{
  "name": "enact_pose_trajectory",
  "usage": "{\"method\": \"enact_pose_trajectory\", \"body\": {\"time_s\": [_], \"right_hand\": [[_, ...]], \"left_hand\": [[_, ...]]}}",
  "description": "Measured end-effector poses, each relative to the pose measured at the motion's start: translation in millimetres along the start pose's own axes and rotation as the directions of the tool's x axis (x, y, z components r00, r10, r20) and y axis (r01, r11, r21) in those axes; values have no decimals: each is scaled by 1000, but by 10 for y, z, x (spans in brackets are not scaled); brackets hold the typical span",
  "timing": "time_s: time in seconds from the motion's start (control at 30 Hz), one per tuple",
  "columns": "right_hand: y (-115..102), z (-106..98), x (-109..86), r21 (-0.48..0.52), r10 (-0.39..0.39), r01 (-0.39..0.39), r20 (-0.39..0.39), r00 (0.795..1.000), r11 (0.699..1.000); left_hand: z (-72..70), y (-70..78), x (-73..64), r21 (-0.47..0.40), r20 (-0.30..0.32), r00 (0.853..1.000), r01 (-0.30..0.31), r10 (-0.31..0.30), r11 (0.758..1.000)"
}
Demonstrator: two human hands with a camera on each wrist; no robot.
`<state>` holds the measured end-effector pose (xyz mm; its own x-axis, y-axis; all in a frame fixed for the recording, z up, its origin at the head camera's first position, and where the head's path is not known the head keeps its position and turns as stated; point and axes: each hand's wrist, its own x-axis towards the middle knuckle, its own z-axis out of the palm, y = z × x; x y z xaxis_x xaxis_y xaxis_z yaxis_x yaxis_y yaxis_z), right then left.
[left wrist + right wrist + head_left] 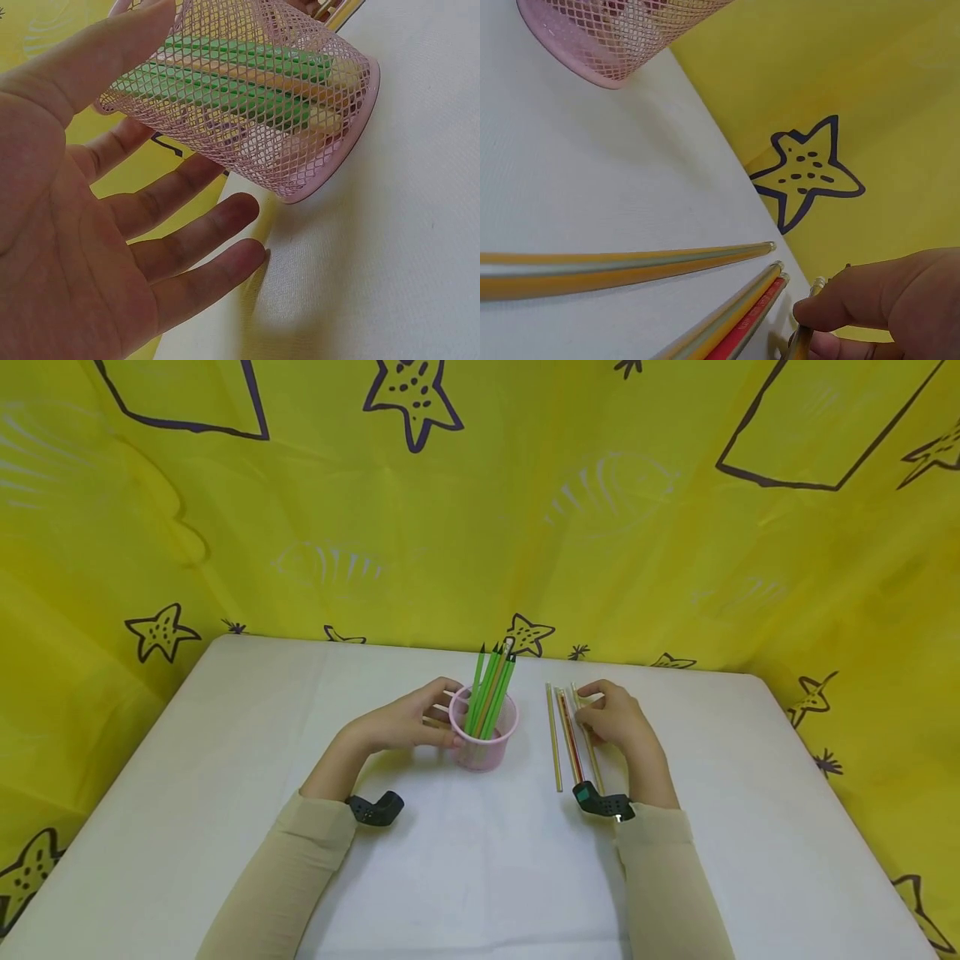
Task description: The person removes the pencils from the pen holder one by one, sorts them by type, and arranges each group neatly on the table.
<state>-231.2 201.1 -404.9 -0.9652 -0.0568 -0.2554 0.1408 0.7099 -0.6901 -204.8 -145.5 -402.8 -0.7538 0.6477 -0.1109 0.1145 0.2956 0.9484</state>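
A pink mesh pencil cup (480, 757) stands upright on the table, holding several green pencils (476, 689) with black tips up and a gold one (492, 695) among them. My left hand (408, 720) holds the cup from its left, thumb on the near side and index finger behind; the other fingers (202, 281) spread loosely below. Right of the cup, my right hand (618, 722) pinches a gold pencil (800, 345) near its far end, between thumb and fingers. Beside it lie a red-and-gold pair of pencils (572, 737) and another gold pencil (554, 739).
White cloth covers the table (465, 877). A yellow curtain (480, 527) with drawn stars and fish hangs right behind its far edge and along both sides. Black wrist cameras (378, 810) sit on both wrists.
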Motion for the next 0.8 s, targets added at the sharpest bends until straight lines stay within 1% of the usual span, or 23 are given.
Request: {"method": "enact_pose_trajectory", "body": {"time_s": [0.3, 0.47, 0.63, 0.7, 0.8], "right_hand": [[-3, 46, 12, -34, 5, -5, -6, 1000, 999], [-16, 59, 8, -30, 9, -9, 2, 1000, 1000], [-23, 67, 8, -24, 30, -29, 7, 1000, 999], [-29, 65, 8, -28, 27, -27, 4, 1000, 999], [-68, 65, -8, -34, 0, -1, -6, 1000, 999]], "left_hand": [[-4, 1, -4, 6, -3, 1000, 4, -4, 1000], [-3, 0, -1, 4, 0, 1000, 1, -1, 1000], [0, 0, -4, 4, 1, 1000, -1, 1, 1000], [1, 3, -5, 5, 0, 1000, 2, -2, 1000], [-1, 7, -1, 7, -4, 1000, 9, -9, 1000]]}}
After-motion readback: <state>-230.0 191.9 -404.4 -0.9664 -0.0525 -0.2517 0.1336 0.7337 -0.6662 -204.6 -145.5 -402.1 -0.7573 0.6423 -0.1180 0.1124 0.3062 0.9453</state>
